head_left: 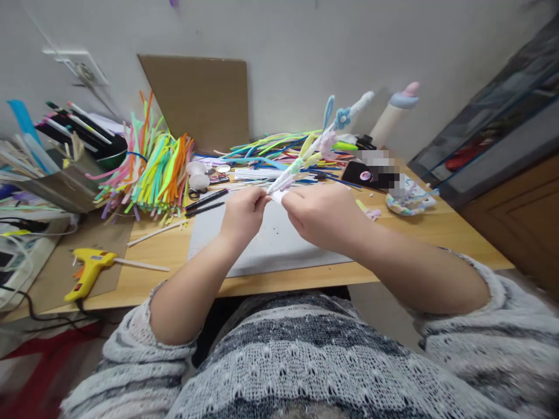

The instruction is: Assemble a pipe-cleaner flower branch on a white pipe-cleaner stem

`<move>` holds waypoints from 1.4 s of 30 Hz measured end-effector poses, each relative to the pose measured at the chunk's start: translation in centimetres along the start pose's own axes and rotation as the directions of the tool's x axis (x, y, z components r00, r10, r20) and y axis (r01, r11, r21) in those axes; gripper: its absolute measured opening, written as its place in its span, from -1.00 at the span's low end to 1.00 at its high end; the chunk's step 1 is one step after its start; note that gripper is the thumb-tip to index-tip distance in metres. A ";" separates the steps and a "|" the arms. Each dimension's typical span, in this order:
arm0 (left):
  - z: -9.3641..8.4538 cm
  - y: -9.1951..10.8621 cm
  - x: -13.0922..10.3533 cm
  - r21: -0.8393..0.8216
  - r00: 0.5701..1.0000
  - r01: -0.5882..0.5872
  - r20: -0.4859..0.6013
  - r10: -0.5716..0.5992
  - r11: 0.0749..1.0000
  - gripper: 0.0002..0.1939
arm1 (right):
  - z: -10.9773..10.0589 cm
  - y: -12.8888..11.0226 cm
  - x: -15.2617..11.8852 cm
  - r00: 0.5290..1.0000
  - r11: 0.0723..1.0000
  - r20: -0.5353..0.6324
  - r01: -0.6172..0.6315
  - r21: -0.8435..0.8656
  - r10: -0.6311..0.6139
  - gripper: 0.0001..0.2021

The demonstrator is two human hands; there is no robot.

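Note:
Over the grey mat (257, 256), my left hand (243, 212) pinches the lower end of a pipe-cleaner flower stem (299, 166). The stem slants up to the right, white and fuzzy, with a small blue flower (343, 118), pale pink and yellow pieces and a light blue loop along it. My right hand (325, 215) is closed just to the right, its fingers on a small white strip (278, 196) at the stem's base. Whether the strip is paper or tape I cannot tell. My fingertips are partly hidden behind the hands.
Bundled colourful pipe cleaners (161, 171) stand left, with more lying loose (266, 145) behind the mat. A yellow glue gun (89, 270) lies at the front left. Black pens (205, 203) touch the mat's left side. A phone (371, 176) and a braided ring (406, 201) lie right.

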State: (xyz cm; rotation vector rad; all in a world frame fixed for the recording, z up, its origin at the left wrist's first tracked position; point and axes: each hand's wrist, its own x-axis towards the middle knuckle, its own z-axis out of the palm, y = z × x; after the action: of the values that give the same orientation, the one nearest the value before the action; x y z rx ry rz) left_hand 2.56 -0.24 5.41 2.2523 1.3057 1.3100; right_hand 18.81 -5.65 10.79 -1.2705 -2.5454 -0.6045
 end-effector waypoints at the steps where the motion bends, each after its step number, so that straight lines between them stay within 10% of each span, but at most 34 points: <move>1: 0.1 0.2 0.0 0.013 1.000 -0.013 0.014 0.013 1.000 -0.88 | -0.2 -0.1 0.1 0.999 0.999 0.012 0.033 -0.013 -0.033 -0.79; 9: 0.6 1.1 -1.0 0.263 0.962 -0.248 0.179 0.205 0.933 -0.81 | -2.4 2.4 4.9 0.979 0.988 0.163 0.137 -0.068 -0.124 -0.92; 14: -0.8 2.0 -1.4 0.355 0.870 -0.484 0.293 0.397 0.800 -0.77 | 1.6 6.7 9.4 0.955 0.939 0.178 0.178 0.295 -0.237 -0.73; 21: -1.5 2.2 -1.9 0.226 0.817 -0.549 0.350 0.459 0.805 -0.75 | 8.1 6.5 10.7 0.960 0.728 -0.130 -0.096 0.679 0.248 -0.48; 25: -0.5 1.5 -1.8 0.247 0.905 -0.405 0.244 0.348 0.880 -0.79 | 3.7 5.4 11.9 0.992 0.797 0.040 -0.117 0.592 0.116 -0.37; 28: 0.0 0.6 -1.2 0.144 0.990 -0.120 0.094 0.108 0.982 -0.83 | -3.2 5.8 12.4 0.986 0.925 -0.022 0.163 0.342 -0.165 -0.54; 33: 0.1 -0.3 -0.8 -0.304 0.934 0.350 0.037 -0.356 0.886 -0.77 | -10.2 5.1 7.1 0.949 0.955 -0.236 0.252 0.158 -0.211 -0.67; 36: 0.0 0.3 -1.2 -0.574 0.858 0.465 0.104 -0.503 0.674 -0.75 | -6.1 3.2 2.0 0.961 0.893 -0.218 0.244 0.378 -0.170 -0.83; 42: 0.9 1.7 -1.9 -0.756 0.774 0.535 0.260 -0.577 0.377 -0.75 | 6.4 0.1 -1.0 0.912 0.700 -0.185 -0.139 0.701 0.366 -0.74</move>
State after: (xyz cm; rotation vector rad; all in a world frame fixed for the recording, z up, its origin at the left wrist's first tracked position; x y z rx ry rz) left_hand 3.84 -2.47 4.78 0.9986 1.0058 1.2859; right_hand 19.38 -3.36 4.70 -1.1002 -1.9621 0.1865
